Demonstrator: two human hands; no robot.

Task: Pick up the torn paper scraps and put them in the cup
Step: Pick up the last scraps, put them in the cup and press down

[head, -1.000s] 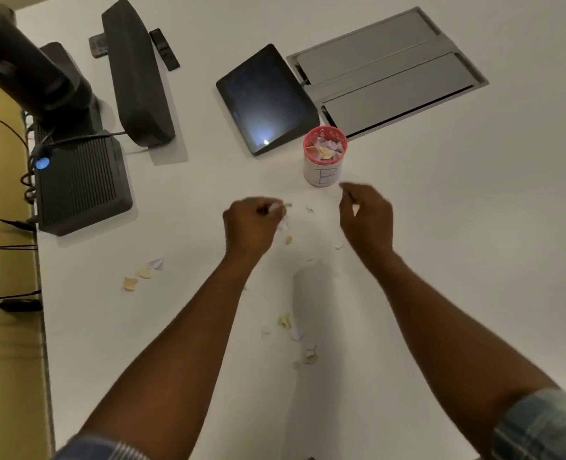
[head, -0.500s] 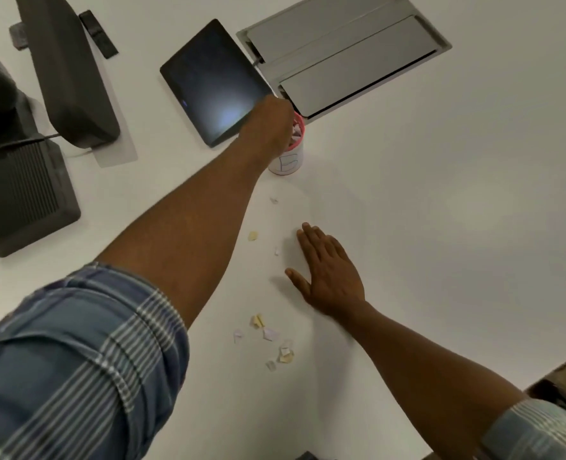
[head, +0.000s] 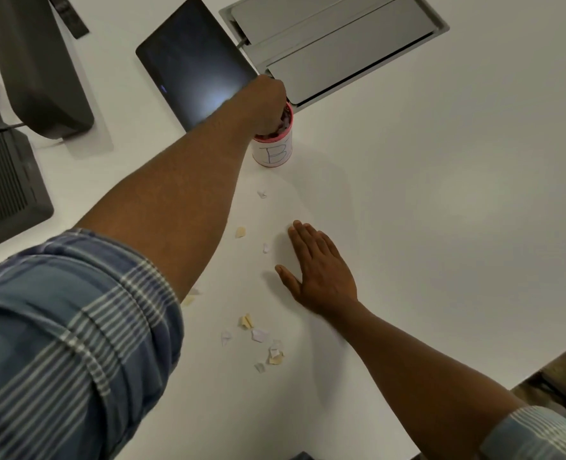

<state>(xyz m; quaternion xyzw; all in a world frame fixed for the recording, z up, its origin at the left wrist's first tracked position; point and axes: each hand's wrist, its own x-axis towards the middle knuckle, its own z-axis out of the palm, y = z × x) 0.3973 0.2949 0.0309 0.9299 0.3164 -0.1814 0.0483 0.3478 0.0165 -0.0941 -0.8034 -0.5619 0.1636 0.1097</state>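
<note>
A white cup (head: 274,153) with a pink rim and a handwritten letter stands on the white table, holding several scraps. My left hand (head: 265,105) is stretched over its mouth with the fingers dipped inside and hidden, so I cannot tell whether they hold paper. My right hand (head: 318,270) lies flat and open on the table, palm down. Loose torn paper scraps lie nearby: a white one (head: 261,194) below the cup, a yellow one (head: 240,232), a small white one (head: 266,248), and a cluster of several (head: 261,340) nearer to me.
A dark tablet (head: 195,58) lies behind the cup to the left. A grey recessed panel (head: 338,44) sits behind the cup to the right. Black devices (head: 36,61) and a ribbed box (head: 6,194) stand at the left. The table edge (head: 540,370) runs at lower right.
My left hand went from the scraps up to the cup and now dips into it. My right hand dropped flat onto the table. The view shifted closer and rightward.
</note>
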